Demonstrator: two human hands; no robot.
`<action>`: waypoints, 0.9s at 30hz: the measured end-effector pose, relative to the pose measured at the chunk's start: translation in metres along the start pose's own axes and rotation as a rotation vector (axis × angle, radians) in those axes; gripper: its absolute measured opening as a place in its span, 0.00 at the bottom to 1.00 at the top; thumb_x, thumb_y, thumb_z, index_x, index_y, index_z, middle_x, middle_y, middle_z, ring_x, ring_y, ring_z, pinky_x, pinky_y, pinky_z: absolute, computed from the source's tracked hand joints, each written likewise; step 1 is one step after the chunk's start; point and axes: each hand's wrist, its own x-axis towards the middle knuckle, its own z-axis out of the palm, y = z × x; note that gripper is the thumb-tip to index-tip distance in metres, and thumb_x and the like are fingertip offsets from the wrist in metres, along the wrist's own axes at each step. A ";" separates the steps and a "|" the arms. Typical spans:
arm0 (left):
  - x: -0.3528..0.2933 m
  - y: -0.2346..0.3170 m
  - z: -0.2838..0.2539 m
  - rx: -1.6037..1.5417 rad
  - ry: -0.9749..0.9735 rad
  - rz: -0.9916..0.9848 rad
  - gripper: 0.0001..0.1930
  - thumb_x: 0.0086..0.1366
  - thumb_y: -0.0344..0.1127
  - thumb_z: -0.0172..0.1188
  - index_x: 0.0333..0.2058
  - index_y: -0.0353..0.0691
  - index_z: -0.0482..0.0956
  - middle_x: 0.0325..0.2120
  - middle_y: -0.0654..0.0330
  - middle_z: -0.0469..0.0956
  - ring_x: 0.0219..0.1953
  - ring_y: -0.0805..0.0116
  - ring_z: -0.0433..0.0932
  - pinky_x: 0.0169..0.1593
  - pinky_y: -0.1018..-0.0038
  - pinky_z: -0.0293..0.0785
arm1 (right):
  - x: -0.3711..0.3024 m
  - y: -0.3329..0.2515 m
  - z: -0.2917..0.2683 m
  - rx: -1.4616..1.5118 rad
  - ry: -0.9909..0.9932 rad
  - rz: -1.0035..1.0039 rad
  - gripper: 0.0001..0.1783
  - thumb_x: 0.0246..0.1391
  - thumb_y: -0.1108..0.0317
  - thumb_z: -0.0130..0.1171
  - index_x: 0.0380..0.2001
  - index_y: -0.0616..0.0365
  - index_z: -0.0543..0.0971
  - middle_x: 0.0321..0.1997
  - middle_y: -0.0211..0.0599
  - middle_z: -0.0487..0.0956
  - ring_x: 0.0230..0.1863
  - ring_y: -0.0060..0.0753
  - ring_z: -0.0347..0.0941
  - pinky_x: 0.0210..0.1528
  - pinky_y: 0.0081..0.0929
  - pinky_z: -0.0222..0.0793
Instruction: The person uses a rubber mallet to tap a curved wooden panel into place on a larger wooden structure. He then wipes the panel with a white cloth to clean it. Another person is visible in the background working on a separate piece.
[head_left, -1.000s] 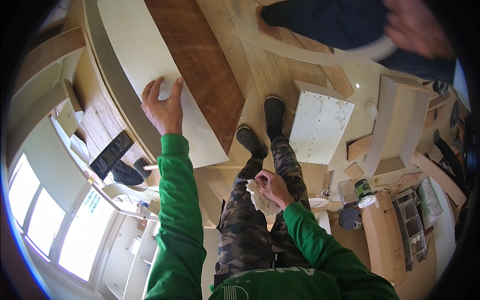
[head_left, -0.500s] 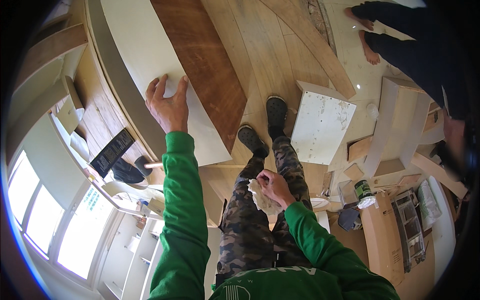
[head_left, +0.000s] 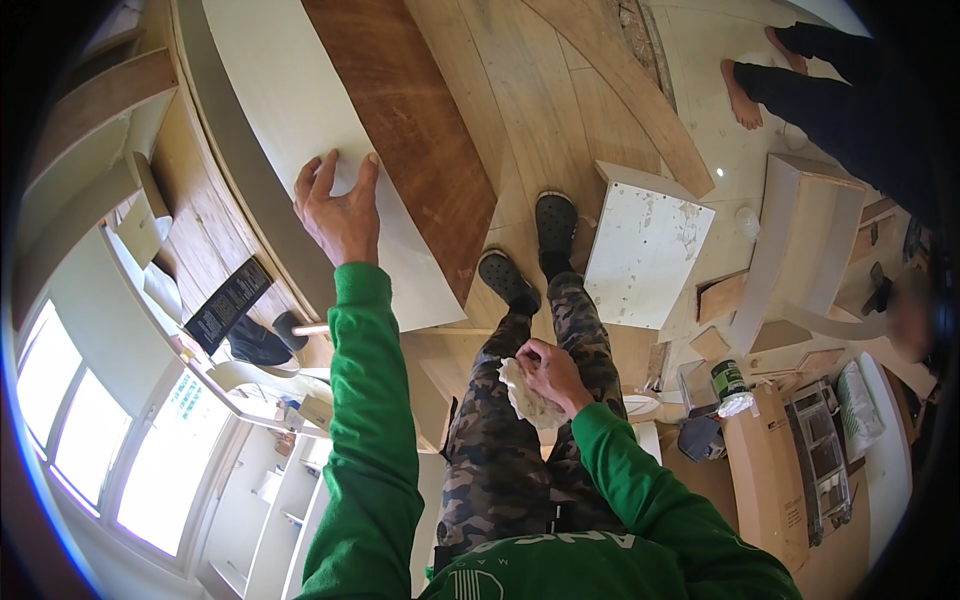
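My left hand (head_left: 341, 218) rests on a long pale panel (head_left: 290, 105), its fingers spread apart and the fingertips touching the surface. Along that panel's right side runs a reddish-brown wooden face (head_left: 405, 130). In front of my lap, my right hand (head_left: 552, 374) is closed around a crumpled off-white cloth (head_left: 525, 398), which hangs down from the fingers over my camouflage trousers.
A white board box (head_left: 645, 255) stands right of my feet. An open wooden carcass (head_left: 800, 250), a green can (head_left: 729, 378) and a cardboard box (head_left: 765, 475) lie further right. Another person's bare foot (head_left: 741, 97) is at the upper right. Shelves (head_left: 285, 500) stand at lower left.
The other person at the upper right has shifted their legs and leaned over, with a blurred hand moving lower. My own hands stay nearly where they were.
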 end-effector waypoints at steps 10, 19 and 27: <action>-0.002 0.003 0.001 0.010 0.008 -0.004 0.31 0.58 0.51 0.81 0.57 0.40 0.91 0.65 0.51 0.78 0.68 0.49 0.74 0.71 0.54 0.71 | 0.000 -0.001 -0.002 0.005 0.000 0.024 0.05 0.66 0.67 0.68 0.40 0.54 0.85 0.37 0.44 0.88 0.41 0.54 0.87 0.44 0.43 0.80; 0.005 -0.017 0.001 -0.023 0.013 0.036 0.28 0.60 0.48 0.79 0.56 0.41 0.91 0.64 0.52 0.80 0.67 0.48 0.75 0.71 0.55 0.72 | 0.001 0.000 -0.003 0.003 -0.005 0.021 0.05 0.66 0.67 0.68 0.41 0.55 0.85 0.37 0.44 0.88 0.41 0.53 0.86 0.44 0.42 0.80; -0.002 -0.010 -0.003 0.006 0.014 0.026 0.33 0.58 0.53 0.81 0.56 0.36 0.90 0.64 0.53 0.80 0.66 0.49 0.75 0.69 0.56 0.73 | 0.002 0.001 -0.002 -0.026 0.021 -0.057 0.05 0.65 0.67 0.69 0.40 0.56 0.85 0.37 0.44 0.88 0.41 0.53 0.86 0.44 0.42 0.80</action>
